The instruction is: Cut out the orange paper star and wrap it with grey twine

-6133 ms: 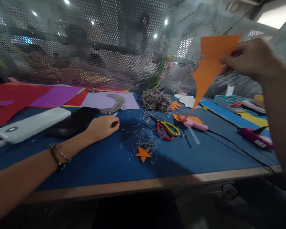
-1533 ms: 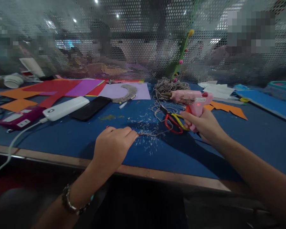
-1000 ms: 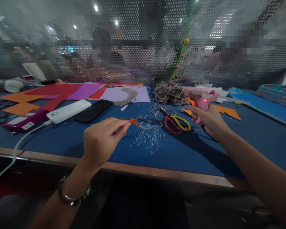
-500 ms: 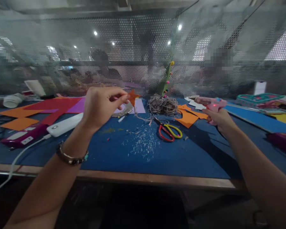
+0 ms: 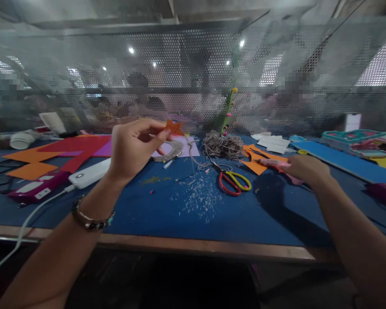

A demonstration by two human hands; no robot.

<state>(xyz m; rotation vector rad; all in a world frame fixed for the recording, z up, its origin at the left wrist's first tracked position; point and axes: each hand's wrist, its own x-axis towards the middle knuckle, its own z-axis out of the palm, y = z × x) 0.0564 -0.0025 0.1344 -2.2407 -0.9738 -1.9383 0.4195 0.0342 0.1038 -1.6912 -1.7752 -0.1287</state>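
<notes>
Between thumb and fingers, my left hand pinches an orange paper star above the table. My right hand is closed on a pink glue gun, low over the tabletop with its nozzle pointing left at orange paper scraps. Left of the scraps lie scissors with one red and one yellow handle. Behind them sits a tangled heap of grey yarn. A grey yarn-wrapped ring rests partly hidden behind my left hand.
A green cone with pompoms stands behind the yarn. On the left are red paper, a white power bank with a cable, and a purple device. At right lie a blue board and a teal basket. White flecks litter the middle.
My right hand has lowered the glue gun from above the table to near its surface, and the gun has turned over. My left hand has shifted slightly left with the star.
</notes>
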